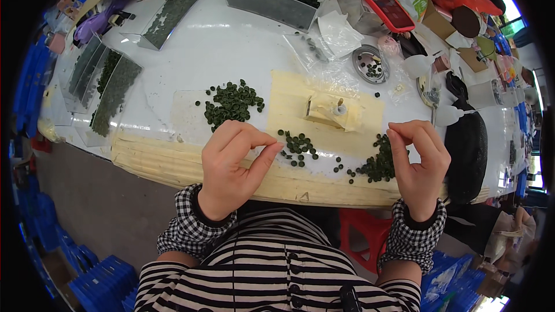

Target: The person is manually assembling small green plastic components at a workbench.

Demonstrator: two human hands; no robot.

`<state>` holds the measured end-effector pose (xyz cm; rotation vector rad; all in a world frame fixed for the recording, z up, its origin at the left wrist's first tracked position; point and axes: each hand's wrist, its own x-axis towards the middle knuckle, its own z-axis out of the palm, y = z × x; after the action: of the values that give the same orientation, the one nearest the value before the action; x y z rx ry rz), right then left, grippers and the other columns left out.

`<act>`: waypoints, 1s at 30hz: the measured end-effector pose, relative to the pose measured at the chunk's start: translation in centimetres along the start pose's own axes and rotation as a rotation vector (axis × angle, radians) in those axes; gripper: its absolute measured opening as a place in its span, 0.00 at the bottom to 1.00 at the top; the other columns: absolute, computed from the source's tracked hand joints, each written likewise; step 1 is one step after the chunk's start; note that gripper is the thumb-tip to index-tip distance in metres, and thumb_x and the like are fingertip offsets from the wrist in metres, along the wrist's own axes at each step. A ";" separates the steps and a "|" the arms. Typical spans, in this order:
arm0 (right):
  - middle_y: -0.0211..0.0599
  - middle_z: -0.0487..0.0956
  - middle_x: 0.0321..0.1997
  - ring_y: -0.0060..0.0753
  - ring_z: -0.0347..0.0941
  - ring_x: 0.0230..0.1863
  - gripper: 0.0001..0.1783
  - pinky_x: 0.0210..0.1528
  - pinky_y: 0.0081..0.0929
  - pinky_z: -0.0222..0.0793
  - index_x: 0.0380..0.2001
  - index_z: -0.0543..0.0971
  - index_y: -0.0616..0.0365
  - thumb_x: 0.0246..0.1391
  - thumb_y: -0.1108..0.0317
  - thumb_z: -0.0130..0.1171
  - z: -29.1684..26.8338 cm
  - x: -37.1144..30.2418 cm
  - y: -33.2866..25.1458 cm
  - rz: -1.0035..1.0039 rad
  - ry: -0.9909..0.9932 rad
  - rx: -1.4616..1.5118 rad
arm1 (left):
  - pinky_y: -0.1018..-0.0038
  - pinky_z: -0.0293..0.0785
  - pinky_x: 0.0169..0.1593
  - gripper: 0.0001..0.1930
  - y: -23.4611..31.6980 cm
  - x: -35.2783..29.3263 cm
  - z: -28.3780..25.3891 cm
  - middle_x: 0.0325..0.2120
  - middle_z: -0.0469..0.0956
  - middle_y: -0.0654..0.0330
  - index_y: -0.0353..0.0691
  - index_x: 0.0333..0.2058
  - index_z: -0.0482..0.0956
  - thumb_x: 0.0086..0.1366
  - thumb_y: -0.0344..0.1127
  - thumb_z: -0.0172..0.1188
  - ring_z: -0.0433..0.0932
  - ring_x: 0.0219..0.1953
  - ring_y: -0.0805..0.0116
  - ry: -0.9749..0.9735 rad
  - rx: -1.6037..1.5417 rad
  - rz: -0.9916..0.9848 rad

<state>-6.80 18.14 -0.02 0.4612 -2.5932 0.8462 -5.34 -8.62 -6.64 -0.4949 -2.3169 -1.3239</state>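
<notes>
My left hand is closed in a pinch, thumb and forefinger together, beside a small scatter of dark green discs. Over the table's right part, my right hand also pinches, close to a denser heap of dark green discs. Whatever either pinch holds is too small to make out. A larger pile of dark green discs lies beyond my left hand. Between and beyond the hands stands a small block wrapped in pale yellow tape, with a short peg on top.
Clear bins of green pieces stand at the back, upper left and far left. A round metal dish, a red-cased phone and plastic bags lie at upper right. A black bundle sits right of my right hand.
</notes>
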 end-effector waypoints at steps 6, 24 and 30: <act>0.34 0.78 0.27 0.20 0.72 0.28 0.03 0.33 0.15 0.67 0.31 0.79 0.67 0.53 0.78 0.61 -3.7 0.7 4.1 0.035 0.130 -0.134 | 0.78 0.62 0.26 0.07 -0.1 -0.4 -0.2 0.23 0.75 0.62 0.37 0.25 0.76 0.54 0.23 0.67 0.69 0.25 0.72 0.008 -0.016 -0.003; 0.29 0.78 0.32 0.12 0.64 0.24 0.18 0.27 0.16 0.61 0.45 0.75 0.67 0.55 0.68 0.63 -7.5 0.5 18.2 0.450 0.011 -0.262 | 0.76 0.65 0.26 0.08 0.2 -0.7 0.7 0.21 0.75 0.61 0.37 0.24 0.77 0.50 0.24 0.70 0.70 0.23 0.69 0.029 -0.051 0.004; 0.33 0.80 0.36 0.14 0.69 0.29 0.13 0.32 0.17 0.65 0.44 0.71 0.63 0.57 0.74 0.59 -5.9 0.7 11.9 0.128 0.091 0.046 | 0.78 0.63 0.26 0.07 0.2 -0.6 0.8 0.22 0.76 0.62 0.38 0.24 0.77 0.52 0.24 0.69 0.68 0.23 0.72 0.027 -0.069 0.014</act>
<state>-10.93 30.76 -1.19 0.2649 -2.5460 0.9476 -4.90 -7.94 -7.16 -0.5116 -2.2481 -1.3991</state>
